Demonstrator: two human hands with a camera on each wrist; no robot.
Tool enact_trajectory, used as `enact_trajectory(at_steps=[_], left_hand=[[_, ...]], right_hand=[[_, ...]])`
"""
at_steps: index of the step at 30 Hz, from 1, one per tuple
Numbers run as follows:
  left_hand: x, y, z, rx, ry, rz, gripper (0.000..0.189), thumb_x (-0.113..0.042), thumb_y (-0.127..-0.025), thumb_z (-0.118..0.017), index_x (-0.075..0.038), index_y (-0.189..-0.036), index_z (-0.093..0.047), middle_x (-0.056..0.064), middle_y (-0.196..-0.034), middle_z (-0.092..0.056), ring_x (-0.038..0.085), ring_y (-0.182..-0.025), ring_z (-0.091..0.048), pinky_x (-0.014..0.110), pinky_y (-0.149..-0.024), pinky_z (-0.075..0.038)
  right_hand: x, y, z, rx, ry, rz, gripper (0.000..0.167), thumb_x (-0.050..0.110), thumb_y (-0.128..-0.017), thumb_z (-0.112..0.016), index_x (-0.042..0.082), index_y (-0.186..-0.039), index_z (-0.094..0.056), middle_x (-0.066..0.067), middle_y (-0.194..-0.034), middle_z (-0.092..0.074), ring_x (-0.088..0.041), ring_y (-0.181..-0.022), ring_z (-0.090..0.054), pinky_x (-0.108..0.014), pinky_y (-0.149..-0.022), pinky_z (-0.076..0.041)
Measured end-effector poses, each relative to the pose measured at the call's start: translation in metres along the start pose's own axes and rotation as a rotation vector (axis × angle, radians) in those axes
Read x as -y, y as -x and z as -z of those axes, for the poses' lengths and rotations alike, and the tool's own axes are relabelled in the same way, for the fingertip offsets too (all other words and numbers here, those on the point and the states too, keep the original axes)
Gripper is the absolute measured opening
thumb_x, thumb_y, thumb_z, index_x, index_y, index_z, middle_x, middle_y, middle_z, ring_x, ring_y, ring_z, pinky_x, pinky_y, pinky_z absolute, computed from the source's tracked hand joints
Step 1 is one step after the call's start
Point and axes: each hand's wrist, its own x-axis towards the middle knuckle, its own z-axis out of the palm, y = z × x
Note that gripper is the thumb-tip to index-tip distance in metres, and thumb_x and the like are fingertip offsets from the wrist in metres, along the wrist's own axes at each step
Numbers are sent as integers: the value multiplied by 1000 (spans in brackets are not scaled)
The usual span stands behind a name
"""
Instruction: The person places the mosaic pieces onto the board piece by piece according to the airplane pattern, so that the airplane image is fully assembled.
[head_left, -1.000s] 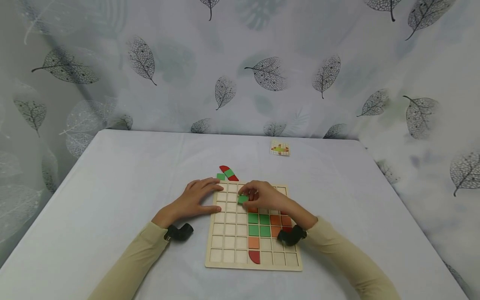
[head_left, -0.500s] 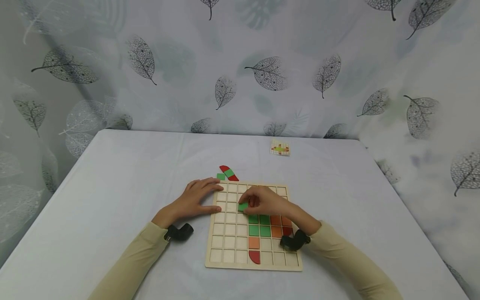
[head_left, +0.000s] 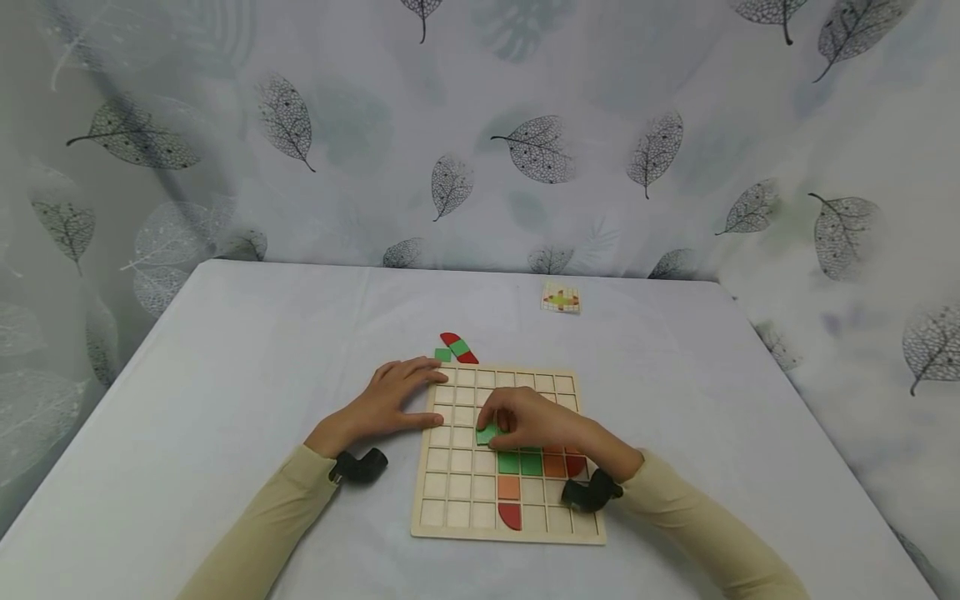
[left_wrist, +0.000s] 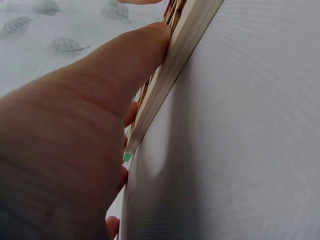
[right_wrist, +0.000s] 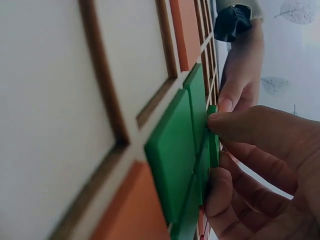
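Observation:
A wooden grid board (head_left: pixel 457 487) lies on the table, partly filled with green, orange and red tiles. My left hand (head_left: pixel 386 402) rests on its left edge, fingers spread; in the left wrist view, the thumb (left_wrist: pixel 135 52) touches the rim. Over the middle of the grid, my right hand (head_left: pixel 531 421) pinches a green square tile (head_left: pixel 485 435) between thumb and fingers. The right wrist view shows this tile (right_wrist: pixel 214 145) beside a block of set green tiles (right_wrist: pixel 174 150). Below them sit an orange square (head_left: pixel 508 487) and a red quarter-round tile (head_left: pixel 510 516). The right hand hides several cells.
Beyond the board's far left corner lie a green square (head_left: pixel 442 355), a red quarter-round tile (head_left: pixel 450 338), another green tile (head_left: pixel 459 347) and a red tile (head_left: pixel 468 358). A small pattern card (head_left: pixel 561 298) lies at the back of the white-covered table (head_left: pixel 300 325).
My right hand has moved toward me over the board with the green tile, down to the row of the set green tiles. The left hand has stayed put.

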Motion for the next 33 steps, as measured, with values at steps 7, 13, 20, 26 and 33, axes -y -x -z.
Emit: enact_trajectory(at_steps=[7,13,20,26,33], left_hand=[[2,0,0,-2,0,3,59,-42,-86,-72,-17,-136,-54,7,-151,-39,27,-140,-34,54,-113,-15],[2,1,0,-5,-2,-1,59,-43,-86,-72,-18,-136,-54,7,-151,-40,26,-140,-35,53,-113,-15],[3,1,0,-4,-4,-4,59,-42,-86,-72,-18,-137,-53,7,-150,-40,26,-140,-35,54,-112,-15],[3,1,0,-3,-3,2,59,-43,-86,-72,-18,-137,-53,7,-150,-40,26,-140,-35,54,-112,-15],[4,-1,-2,-4,1,-1,59,-44,-86,-72,-18,-136,-54,5,-150,-40,25,-140,-34,53,-113,-15]], right_hand=[[3,-1,-2,-4,13,-11,16,9,-85,-75,8,-100,-69,1,-93,-59,-10,-77,-52,-21,-68,-47],[3,-2,-3,7,22,-7,16,9,-84,-76,8,-99,-70,2,-90,-59,-11,-76,-52,-20,-66,-46],[4,-6,-1,24,19,-51,14,11,-84,-76,9,-97,-70,2,-87,-58,-9,-74,-51,-20,-66,-45],[4,-10,1,39,-7,-64,13,12,-85,-75,9,-97,-70,3,-89,-61,-5,-73,-52,-21,-65,-47],[1,-12,9,-8,-14,-57,12,13,-88,-72,7,-98,-70,-2,-93,-64,-5,-76,-55,-22,-68,-49]])
